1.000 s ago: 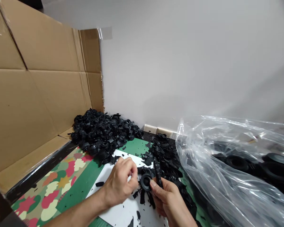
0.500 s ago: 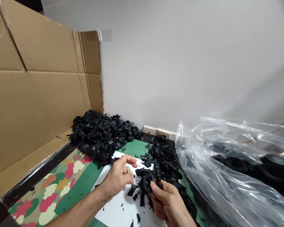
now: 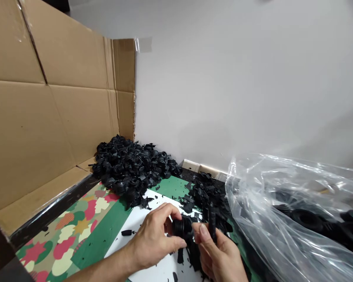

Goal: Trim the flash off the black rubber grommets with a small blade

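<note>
My left hand (image 3: 157, 235) curls its thumb and fingers around a ribbed black rubber bellows (image 3: 181, 226) above the white sheet (image 3: 144, 229). Close on its right, my right hand (image 3: 216, 248) grips a dark, pen-like tool (image 3: 212, 220) that points upward; I cannot make out its tip. The right thumb and index finger are pinched together near the bellows' right end, and whether they touch it is hard to tell. Black rubber scraps (image 3: 181, 256) lie on the sheet below both hands.
A large heap of ribbed black parts (image 3: 132, 164) sits at the back left by a cardboard wall (image 3: 85, 117). Black trimmings (image 3: 207, 192) are piled behind my right hand. A clear plastic bag (image 3: 253, 203) with larger black rubber parts stands at right. Green board (image 3: 172, 186) shows underneath.
My left hand has moved right and closed around the bellows, which my right hand was holding. The bellows has turned from its open end to its ribbed side.
</note>
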`<state>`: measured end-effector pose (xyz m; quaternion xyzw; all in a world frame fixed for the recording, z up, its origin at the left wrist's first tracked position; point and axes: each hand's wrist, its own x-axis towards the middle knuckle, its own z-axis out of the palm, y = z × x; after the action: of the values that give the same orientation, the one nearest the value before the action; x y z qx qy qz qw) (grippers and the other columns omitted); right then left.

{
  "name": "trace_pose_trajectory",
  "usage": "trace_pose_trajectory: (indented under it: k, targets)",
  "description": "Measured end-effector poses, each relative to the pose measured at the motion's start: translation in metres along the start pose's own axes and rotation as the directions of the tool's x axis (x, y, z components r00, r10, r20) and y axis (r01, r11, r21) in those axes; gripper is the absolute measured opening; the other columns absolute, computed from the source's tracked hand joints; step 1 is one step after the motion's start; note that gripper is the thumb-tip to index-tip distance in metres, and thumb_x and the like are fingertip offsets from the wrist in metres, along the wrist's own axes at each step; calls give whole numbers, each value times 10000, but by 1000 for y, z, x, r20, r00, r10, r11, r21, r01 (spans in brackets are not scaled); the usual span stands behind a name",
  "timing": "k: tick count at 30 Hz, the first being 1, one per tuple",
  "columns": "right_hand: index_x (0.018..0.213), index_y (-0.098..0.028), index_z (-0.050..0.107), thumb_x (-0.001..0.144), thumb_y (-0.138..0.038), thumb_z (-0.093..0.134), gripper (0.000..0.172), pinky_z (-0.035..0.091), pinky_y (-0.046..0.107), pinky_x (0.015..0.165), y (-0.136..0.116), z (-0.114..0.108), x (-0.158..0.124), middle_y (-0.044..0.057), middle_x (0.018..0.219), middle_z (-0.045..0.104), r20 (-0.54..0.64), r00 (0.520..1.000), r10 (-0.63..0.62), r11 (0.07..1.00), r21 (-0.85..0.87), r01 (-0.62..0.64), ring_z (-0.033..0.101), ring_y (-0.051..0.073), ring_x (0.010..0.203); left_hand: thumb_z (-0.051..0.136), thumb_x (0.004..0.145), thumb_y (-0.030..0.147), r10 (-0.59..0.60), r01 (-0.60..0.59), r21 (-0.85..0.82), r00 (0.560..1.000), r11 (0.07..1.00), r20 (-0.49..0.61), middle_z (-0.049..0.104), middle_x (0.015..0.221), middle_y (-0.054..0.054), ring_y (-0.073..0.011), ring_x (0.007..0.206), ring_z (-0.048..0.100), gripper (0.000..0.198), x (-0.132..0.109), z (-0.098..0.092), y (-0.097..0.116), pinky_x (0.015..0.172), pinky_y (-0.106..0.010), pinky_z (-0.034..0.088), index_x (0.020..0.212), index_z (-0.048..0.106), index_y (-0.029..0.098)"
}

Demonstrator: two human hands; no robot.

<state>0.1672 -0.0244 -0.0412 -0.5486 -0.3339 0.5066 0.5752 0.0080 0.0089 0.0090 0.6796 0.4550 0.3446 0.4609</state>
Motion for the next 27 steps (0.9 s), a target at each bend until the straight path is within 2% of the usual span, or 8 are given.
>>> trace_pose_trajectory:
  k: [4, 8, 12, 18, 20, 27]
  targets:
    - [736, -136, 678, 677, -608, 717, 476, 171, 199, 337, -1, 9, -8, -94, 406, 336, 116, 993, 30, 999, -20, -27, 205, 45, 343, 704, 587, 52, 63, -64, 67, 998, 996, 9, 520, 808, 42, -132, 685, 472, 280, -1, -1, 3, 620, -244, 379, 793, 582, 197]
    - [721, -159, 661, 657, -593, 744, 446, 199, 197, 352, 1, 13, -10, -112, 395, 277, 160, 987, 31, 999, 2, -32, 213, 51, 347, 744, 590, 69, 46, -47, 31, 998, 998, 35, 538, 819, 33, -142, 713, 491, 274, 1, -1, 0, 627, -247, 386, 802, 623, 193]
    - [693, -168, 647, 666, -571, 746, 417, 252, 205, 372, 1, 12, -10, -100, 395, 299, 155, 988, 10, 1000, 12, -12, 277, 68, 354, 741, 598, 41, 85, -83, -50, 996, 995, 35, 573, 879, 18, -162, 807, 537, 294, 1, 0, -5, 679, -249, 411, 833, 667, 201]
    - [708, -176, 641, 634, -557, 768, 408, 215, 197, 348, 2, 13, -10, -101, 423, 325, 103, 994, -31, 1000, -5, 31, 240, 53, 357, 752, 563, 10, 76, -74, -153, 997, 985, 7, 612, 935, 5, -161, 780, 561, 434, 1, 0, -5, 689, -261, 453, 940, 655, 203]
    - [711, -176, 645, 618, -552, 779, 410, 219, 196, 346, 1, 14, -10, -100, 423, 329, 85, 995, -45, 999, -6, 46, 248, 54, 355, 756, 561, 11, 96, -96, -171, 995, 981, -6, 621, 931, -4, -176, 815, 572, 419, 2, 0, -4, 705, -267, 467, 923, 663, 198]
    - [671, -167, 629, 648, -586, 743, 434, 225, 198, 354, -1, 15, -11, -108, 406, 289, 72, 997, -40, 999, 10, 39, 247, 57, 359, 735, 612, 19, 197, -195, -70, 980, 978, 22, 676, 897, -27, -197, 850, 603, 350, 0, -1, -2, 693, -268, 467, 910, 731, 203]
